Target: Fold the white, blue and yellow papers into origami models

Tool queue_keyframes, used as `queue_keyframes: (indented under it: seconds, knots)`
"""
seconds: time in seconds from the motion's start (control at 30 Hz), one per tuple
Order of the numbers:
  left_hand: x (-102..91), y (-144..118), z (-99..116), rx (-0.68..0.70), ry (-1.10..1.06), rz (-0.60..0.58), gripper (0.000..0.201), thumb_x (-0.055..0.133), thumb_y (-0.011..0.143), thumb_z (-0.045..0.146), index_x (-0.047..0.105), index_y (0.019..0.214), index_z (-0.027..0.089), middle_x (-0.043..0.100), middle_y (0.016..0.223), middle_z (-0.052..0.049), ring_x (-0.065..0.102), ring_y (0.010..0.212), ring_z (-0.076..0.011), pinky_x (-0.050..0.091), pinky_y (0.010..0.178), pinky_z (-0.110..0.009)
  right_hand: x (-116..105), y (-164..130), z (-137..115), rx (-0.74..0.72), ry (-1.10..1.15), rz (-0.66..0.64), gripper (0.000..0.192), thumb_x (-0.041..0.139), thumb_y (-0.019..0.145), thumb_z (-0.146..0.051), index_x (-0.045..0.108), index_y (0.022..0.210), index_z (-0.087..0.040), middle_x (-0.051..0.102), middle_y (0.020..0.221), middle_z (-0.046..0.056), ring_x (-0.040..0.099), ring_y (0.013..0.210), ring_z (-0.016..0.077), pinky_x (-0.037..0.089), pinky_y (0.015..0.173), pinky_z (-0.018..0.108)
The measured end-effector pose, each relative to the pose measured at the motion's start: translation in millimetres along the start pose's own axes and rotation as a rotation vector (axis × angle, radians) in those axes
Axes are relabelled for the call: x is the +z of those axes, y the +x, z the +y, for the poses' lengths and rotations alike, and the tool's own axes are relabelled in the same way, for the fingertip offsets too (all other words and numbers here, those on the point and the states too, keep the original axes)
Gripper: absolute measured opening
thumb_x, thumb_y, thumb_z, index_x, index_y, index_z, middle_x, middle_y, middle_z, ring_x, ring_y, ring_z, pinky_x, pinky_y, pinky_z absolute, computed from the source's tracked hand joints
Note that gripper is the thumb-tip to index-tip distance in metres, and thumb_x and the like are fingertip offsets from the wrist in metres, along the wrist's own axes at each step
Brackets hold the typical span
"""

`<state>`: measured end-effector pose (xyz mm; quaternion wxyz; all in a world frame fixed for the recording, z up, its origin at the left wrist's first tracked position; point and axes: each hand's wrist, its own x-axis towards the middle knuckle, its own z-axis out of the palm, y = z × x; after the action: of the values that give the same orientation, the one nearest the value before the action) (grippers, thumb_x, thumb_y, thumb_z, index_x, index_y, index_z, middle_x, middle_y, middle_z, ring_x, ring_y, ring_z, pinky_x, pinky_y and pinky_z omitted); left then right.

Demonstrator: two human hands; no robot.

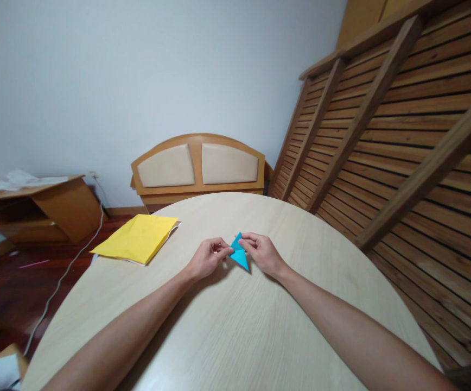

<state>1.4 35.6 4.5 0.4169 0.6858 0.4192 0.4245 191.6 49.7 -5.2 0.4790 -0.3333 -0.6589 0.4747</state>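
- Head view shows both hands meeting over a small blue folded paper (pixel 240 255) near the middle of a round, pale wood-grain table (pixel 235 336).
- Left hand (pixel 208 258) has its fingers (pixel 224 250) pinched narrow on the paper's left edge; thumb and forefinger close on it from that side.
- Right hand (pixel 262 252) holds the paper's upper right part, fingers curled over the top and closed on it.
- Blue paper is already folded into a pointed, triangular shape, its tip toward the person, resting on or just above the table; which of the two cannot be told.
- Step in hand, as a judgement: a fold in an origami piece is being set or pressed along the left edge, with earlier folds done.
- Next move would call for keeping the edges lined up under the right hand's hold while the left fingers run a crease; slipping would leave the fold skewed.
- Yellow paper stack (pixel 137 238), with white sheets under it, lies at the table's far left edge, well apart from the hands.
- Beyond the table stands a wooden headboard (pixel 198 164) with two padded panels against a pale wall.
- Slatted wooden bed frame (pixel 402 136) leans on the right.
- Low wooden cabinet (pixel 44 209) with papers on top stands left, and a white cable (pixel 62 277) trails across the dark floor.
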Motion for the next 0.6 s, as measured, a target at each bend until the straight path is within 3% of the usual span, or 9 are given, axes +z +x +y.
queue_keyframes:
  seconds: [0.23,0.6]
  knots:
    - [-0.8,1.5,-2.4,0.026,0.002,0.068,0.03,0.07,0.078,0.043,0.066,0.075,0.014,0.066,0.067,-0.004,0.058,0.061,-0.014,0.043,0.06,-0.025,1.3,-1.5,-4.2,0.001,0.025,-0.049,0.036,0.071,0.079,-0.044,0.073,0.099,-0.014,0.076,0.094,0.008,0.071,0.088,0.0222,0.054,0.082,0.035]
    - [-3.6,3.5,-0.2,0.039,-0.031,0.148,0.032,0.07,0.078,0.046,0.066,0.075,0.015,0.068,0.069,-0.005,0.062,0.063,-0.016,0.047,0.062,-0.027,0.3,1.6,1.1,0.036,0.031,-0.03,0.037,0.076,0.073,-0.041,0.074,0.101,-0.016,0.077,0.098,0.009,0.072,0.09,0.0243,0.055,0.085,0.039]
